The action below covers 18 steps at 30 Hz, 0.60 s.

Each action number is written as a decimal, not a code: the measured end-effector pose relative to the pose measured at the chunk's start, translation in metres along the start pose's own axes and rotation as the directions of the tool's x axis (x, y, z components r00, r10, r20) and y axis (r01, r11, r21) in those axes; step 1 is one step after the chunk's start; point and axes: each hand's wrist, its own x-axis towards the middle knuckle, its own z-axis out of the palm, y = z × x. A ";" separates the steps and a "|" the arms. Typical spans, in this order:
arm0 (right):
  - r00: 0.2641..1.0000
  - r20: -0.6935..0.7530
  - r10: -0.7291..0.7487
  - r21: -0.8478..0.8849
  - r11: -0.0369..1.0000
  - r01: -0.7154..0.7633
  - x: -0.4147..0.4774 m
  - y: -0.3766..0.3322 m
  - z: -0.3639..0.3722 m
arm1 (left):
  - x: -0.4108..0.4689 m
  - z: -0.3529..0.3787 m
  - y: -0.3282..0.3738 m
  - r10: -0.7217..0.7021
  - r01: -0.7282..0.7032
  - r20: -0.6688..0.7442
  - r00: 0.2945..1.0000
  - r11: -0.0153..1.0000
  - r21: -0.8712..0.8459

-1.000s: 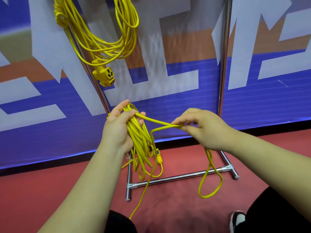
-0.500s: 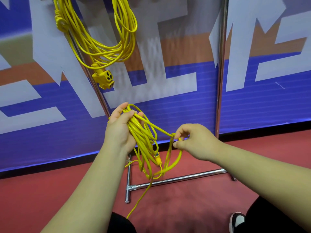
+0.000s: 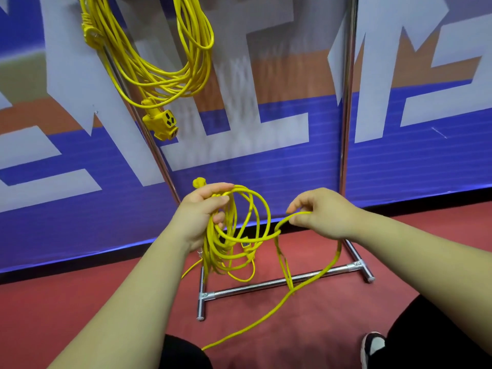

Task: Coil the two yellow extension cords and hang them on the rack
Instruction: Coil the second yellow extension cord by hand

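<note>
One coiled yellow extension cord (image 3: 149,65) hangs from the top of the chrome rack (image 3: 282,282), its socket end (image 3: 161,123) dangling below the loops. My left hand (image 3: 202,211) grips a bundle of loops of the second yellow cord (image 3: 229,251), with a yellow plug end sticking up above the fingers. To the right, my right hand (image 3: 316,211) pinches a loose strand of that same cord. From there the strand drops in a long loop and trails across the floor toward my legs.
The rack's two upright poles (image 3: 346,107) stand against a blue, white and orange banner wall (image 3: 266,161). Its base bar and feet rest on red floor (image 3: 80,302). My dark trousers and a black-and-white shoe (image 3: 372,347) show at the bottom edge.
My right hand laid a loop onto the bundle in my left hand, then moved back out to the right and picked up a fresh length of strand. The view shifted slightly downward.
</note>
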 end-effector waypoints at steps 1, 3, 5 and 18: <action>1.000 -0.023 -0.005 -0.006 1.000 0.005 0.000 0.000 -0.002 | -0.002 0.001 0.000 -0.004 0.003 0.039 0.999 0.999 0.032; 0.999 -0.052 -0.008 0.072 0.997 0.012 -0.002 -0.001 -0.007 | -0.006 0.001 -0.001 0.004 -0.015 0.126 0.992 0.996 0.083; 0.997 -0.077 -0.011 0.143 0.989 0.022 -0.004 -0.001 -0.012 | -0.011 0.002 -0.001 0.014 -0.044 0.191 0.982 0.987 0.152; 0.981 -0.149 -0.126 0.256 0.953 0.162 -0.016 -0.026 -0.022 | -0.021 0.046 -0.014 -0.079 -0.038 0.180 0.980 0.823 0.567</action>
